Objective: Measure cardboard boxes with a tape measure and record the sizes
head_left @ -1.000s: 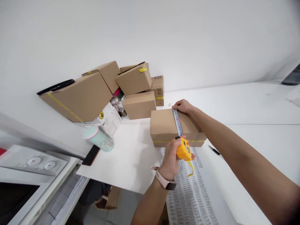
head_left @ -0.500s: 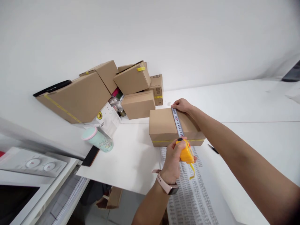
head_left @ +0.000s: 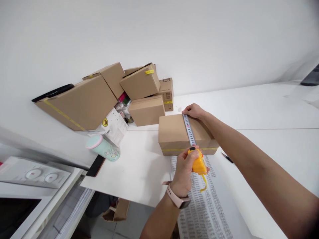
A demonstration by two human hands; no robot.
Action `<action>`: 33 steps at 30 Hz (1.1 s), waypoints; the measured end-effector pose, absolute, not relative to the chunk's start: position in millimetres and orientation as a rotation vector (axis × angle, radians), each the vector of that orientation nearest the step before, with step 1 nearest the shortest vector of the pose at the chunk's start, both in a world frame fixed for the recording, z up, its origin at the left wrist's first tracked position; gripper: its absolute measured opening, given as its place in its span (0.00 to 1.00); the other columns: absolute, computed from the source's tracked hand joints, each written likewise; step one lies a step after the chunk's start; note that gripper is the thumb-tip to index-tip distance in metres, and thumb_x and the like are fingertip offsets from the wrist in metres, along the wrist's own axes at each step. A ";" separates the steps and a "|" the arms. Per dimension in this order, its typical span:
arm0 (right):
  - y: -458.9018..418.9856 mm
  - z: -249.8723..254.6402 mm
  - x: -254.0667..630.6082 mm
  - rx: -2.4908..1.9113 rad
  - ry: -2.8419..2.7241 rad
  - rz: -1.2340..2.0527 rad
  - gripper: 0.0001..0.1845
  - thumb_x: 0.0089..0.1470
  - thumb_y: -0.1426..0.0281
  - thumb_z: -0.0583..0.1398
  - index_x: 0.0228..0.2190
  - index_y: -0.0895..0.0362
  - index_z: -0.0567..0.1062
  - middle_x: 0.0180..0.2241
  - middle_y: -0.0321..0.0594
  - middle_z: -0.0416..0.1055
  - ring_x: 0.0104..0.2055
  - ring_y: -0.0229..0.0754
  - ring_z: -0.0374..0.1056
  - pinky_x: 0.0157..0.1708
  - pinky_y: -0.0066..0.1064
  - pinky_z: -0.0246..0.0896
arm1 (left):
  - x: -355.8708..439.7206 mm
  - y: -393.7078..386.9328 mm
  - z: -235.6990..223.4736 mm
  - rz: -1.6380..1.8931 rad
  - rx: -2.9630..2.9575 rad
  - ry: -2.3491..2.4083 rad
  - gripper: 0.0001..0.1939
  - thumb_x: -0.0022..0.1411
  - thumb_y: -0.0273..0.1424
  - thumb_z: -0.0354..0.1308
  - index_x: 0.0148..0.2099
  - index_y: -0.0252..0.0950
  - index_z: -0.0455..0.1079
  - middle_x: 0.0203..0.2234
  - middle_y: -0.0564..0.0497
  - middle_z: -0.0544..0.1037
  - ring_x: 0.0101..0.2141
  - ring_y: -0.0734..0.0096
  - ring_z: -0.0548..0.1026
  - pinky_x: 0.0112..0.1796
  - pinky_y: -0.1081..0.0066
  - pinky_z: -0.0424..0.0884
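Observation:
A closed cardboard box (head_left: 171,131) lies on the white table, with a yellow strip along its near side. Across its top runs the pulled-out blade of a yellow tape measure (head_left: 198,163). My left hand (head_left: 184,167) is wrapped round the tape measure's case at the box's near edge; a yellow strap dangles from the case. At the far edge of the box, my right hand (head_left: 193,111) pinches the end of the blade against the cardboard. Under the case, a printed sheet (head_left: 199,209) partly sticks out from the box's near side.
Several cardboard boxes (head_left: 147,111) are stacked at the back left against the wall. A mint tumbler (head_left: 107,149) stands near the table's left edge, beside a white avocado-print package (head_left: 116,127). A dark pen-like object (head_left: 227,158) lies right of the box. A white appliance (head_left: 32,174) is at lower left.
Both hands hold the tape measure across the box as before. The view has shifted very slightly; nothing else has visibly moved.

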State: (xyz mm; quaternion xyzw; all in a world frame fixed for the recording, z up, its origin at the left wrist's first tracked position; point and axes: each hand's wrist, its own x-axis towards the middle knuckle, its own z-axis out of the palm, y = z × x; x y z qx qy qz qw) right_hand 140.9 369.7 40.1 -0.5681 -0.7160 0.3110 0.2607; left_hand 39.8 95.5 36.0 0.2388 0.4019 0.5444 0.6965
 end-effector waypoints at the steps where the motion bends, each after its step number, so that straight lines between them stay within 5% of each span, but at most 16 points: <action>1: 368.7 40.8 140.3 -1.546 -1.937 0.846 0.13 0.50 0.61 0.68 0.23 0.58 0.77 0.25 0.39 0.74 0.30 0.40 0.66 0.33 0.31 0.61 | 39.7 95.7 36.7 1.214 0.533 0.895 0.29 0.46 0.46 0.71 0.47 0.34 0.72 0.36 0.49 0.74 0.21 0.72 0.74 0.26 0.68 0.72; 5: 363.2 52.2 141.9 -1.487 -1.915 0.940 0.15 0.53 0.58 0.66 0.26 0.58 0.78 0.28 0.41 0.75 0.33 0.42 0.68 0.36 0.31 0.63 | 34.1 93.3 40.5 1.221 0.584 0.873 0.29 0.48 0.46 0.70 0.48 0.34 0.73 0.37 0.48 0.75 0.22 0.71 0.75 0.28 0.67 0.74; 11: 313.9 73.6 190.6 -1.120 -1.435 0.848 0.24 0.59 0.49 0.59 0.42 0.57 0.78 0.47 0.47 0.77 0.49 0.45 0.71 0.50 0.34 0.66 | -13.2 68.6 27.2 1.584 0.837 0.954 0.28 0.51 0.44 0.69 0.53 0.39 0.75 0.46 0.45 0.76 0.30 0.66 0.78 0.34 0.64 0.77; 17: 211.3 2.4 251.9 -1.367 -1.060 0.829 0.24 0.60 0.48 0.57 0.39 0.55 0.78 0.49 0.52 0.76 0.52 0.52 0.72 0.55 0.41 0.66 | -74.2 74.1 -11.5 1.890 0.813 1.207 0.25 0.53 0.44 0.68 0.52 0.41 0.75 0.50 0.46 0.76 0.35 0.63 0.80 0.38 0.65 0.76; 22: 176.6 -42.2 244.9 -1.405 -1.315 1.127 0.30 0.60 0.41 0.49 0.50 0.44 0.76 0.59 0.41 0.70 0.62 0.54 0.65 0.56 0.45 0.65 | -78.1 108.9 -29.8 1.829 0.761 1.031 0.26 0.51 0.46 0.67 0.49 0.36 0.76 0.45 0.44 0.78 0.40 0.61 0.78 0.39 0.65 0.76; 26: 164.9 -8.4 231.8 -1.230 -1.550 1.090 0.31 0.60 0.44 0.54 0.60 0.41 0.67 0.60 0.39 0.68 0.61 0.54 0.64 0.57 0.43 0.65 | -78.2 115.7 -3.6 1.809 0.781 0.964 0.25 0.54 0.47 0.62 0.47 0.35 0.77 0.45 0.43 0.78 0.44 0.59 0.76 0.40 0.64 0.76; 33: 135.2 67.6 228.4 -1.471 -1.461 0.776 0.34 0.55 0.47 0.60 0.61 0.42 0.67 0.58 0.46 0.66 0.50 0.54 0.69 0.41 0.39 0.72 | -89.0 93.8 79.5 1.735 0.946 0.916 0.23 0.59 0.44 0.58 0.50 0.34 0.77 0.47 0.44 0.79 0.40 0.59 0.79 0.37 0.65 0.78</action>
